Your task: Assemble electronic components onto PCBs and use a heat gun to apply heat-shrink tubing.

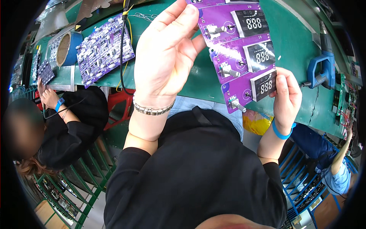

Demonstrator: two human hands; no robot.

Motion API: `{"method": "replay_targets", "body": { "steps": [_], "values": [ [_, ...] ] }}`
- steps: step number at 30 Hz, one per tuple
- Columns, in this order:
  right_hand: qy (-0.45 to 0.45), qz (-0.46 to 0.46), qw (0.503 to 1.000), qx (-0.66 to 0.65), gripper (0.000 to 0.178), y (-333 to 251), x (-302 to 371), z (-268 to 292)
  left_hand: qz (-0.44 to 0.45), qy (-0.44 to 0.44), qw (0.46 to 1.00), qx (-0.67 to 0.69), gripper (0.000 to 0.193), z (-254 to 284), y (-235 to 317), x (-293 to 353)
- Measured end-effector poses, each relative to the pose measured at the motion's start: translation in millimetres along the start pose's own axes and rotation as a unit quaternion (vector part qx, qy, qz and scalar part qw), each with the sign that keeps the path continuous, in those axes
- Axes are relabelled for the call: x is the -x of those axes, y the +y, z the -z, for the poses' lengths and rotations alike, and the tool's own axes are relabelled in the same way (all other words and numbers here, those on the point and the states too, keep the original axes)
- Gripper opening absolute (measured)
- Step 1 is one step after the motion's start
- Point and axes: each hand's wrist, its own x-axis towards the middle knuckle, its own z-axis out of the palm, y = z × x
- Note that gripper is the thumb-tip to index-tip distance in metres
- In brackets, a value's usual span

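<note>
1. Your left hand grips the purple circuit board panel near its 11 o'clock end
2. Your right hand pinches its 5 o'clock end; both equally near

Both forearms raised, left hand fingers curled, right hand in a pinching grip

This is an electronics assembly workshop. A long green workbench carries a purple circuit board packed with components, a roll of tape, loose wires and a blue power tool. Co-workers sit on either side (each bent over boards of their own), and green wire racks hold more boards.
</note>
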Motion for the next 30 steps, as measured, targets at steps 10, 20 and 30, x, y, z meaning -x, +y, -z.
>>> {"method": "replay_targets", "body": {
  "steps": [10,20,30],
  "values": [
    [0.004,-0.015,1.000,-0.019,0.021,1,-1,-1,0.001,0.027,1.000,0.002,0.042,3,-3,-1],
    [0.025,0.006,1.000,0.015,0.023,0,1,-2,0.006,0.055,0.998,0.033,0.041,3,-8,0],
    [0.032,0.019,0.999,0.013,0.024,0,1,2,0.009,0.123,0.992,-0.006,0.037,-3,-7,-2]
  ]
}}
